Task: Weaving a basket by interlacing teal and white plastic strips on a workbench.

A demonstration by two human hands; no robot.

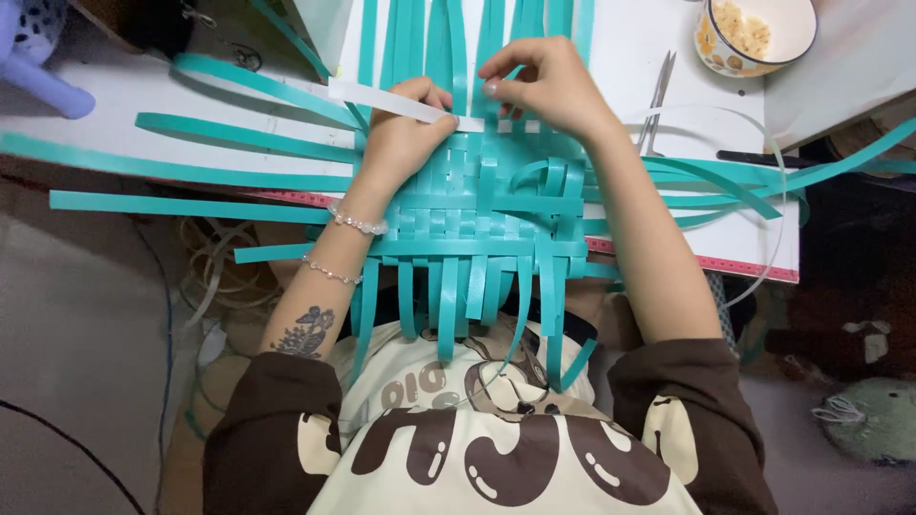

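A woven mat of teal strips (477, 205) lies on the near edge of a white table (630, 48), with loose strip ends fanning out on all sides. A white strip (382, 95) runs across the mat's far edge. My left hand (401, 133) presses down on this white strip, fingers curled over it. My right hand (544, 86) pinches the white strip's threaded end between thumb and forefinger, among the upright teal strips.
A bowl with food (759, 33) stands at the table's far right. Metal tweezers (656, 100) lie right of my right hand. A red measuring tape (744, 262) runs along the table edge. A purple plush toy (38, 57) is at the far left. Cables lie on the floor at the left.
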